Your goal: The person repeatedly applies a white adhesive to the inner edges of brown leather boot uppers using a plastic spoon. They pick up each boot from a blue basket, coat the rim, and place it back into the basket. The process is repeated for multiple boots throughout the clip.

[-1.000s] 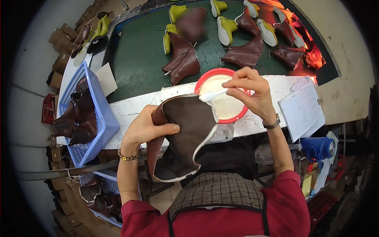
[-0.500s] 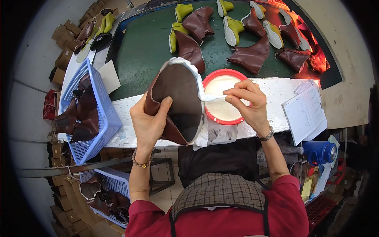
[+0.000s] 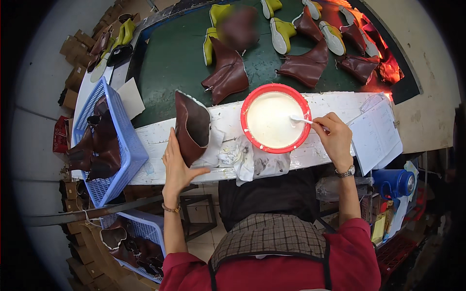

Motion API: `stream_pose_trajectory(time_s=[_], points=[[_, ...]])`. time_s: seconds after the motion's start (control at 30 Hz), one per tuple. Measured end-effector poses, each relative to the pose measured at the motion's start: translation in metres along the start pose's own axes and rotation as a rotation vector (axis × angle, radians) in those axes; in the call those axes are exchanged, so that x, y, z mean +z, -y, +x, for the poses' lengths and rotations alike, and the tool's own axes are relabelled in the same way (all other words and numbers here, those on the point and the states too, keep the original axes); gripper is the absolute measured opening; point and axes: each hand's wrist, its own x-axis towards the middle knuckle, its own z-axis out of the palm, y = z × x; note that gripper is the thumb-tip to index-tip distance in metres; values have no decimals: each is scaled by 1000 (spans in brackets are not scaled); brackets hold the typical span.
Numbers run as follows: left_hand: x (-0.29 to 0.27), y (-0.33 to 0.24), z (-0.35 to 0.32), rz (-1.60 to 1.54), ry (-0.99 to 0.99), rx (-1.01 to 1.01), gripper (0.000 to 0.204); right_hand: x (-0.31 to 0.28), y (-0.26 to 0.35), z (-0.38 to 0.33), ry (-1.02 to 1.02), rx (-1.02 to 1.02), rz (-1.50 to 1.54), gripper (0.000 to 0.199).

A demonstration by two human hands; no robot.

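Note:
A brown leather boot upper [image 3: 187,128] stands on the white bench with its opening facing up and right. White paste lines part of its top edge. My left hand [image 3: 178,165] lies along its near left side, fingers stretched and thumb spread out; it touches the upper without gripping it. In my right hand [image 3: 335,140] is a thin white brush [image 3: 302,120], pinched at its end. The brush tip dips into creamy white paste [image 3: 272,121] in a red-rimmed bowl [image 3: 249,136].
Crumpled white cloths [image 3: 238,157] lie beside the bowl. A blue basket [image 3: 127,128] of brown uppers stands left, another [image 3: 150,223] below. Beyond, a green surface [image 3: 170,58] carries brown uppers and lime-green boot forms [image 3: 281,34]. At right are a notebook [image 3: 376,136] and blue flask [image 3: 394,183].
The boot upper has gone from my left hand's grip to standing on the bench, and that hand has opened. My right hand has moved right and down, bringing the brush into the paste.

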Motion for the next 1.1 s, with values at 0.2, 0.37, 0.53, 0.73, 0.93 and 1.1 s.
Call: stream_pose_trajectory(time_s=[0.2,0.37,0.53,0.73,0.93,1.1], points=[[17,14,9,-306,-109,-156,108,1,0,4,28,-10,150,15],[31,38,7,-423,-385,-125,71,1,-7,0,40,37,207,14],[16,-11,-1,-338,-573,-5,55,0,9,-2,-47,38,355,13],[8,-58,7,-285,-650,311,52,-3,77,11,42,-116,724,8],[2,-67,5,-332,-627,538,44,-7,55,42,-93,-204,636,9],[9,-71,7,-367,-678,508,49,-13,59,70,-287,-390,578,17]])
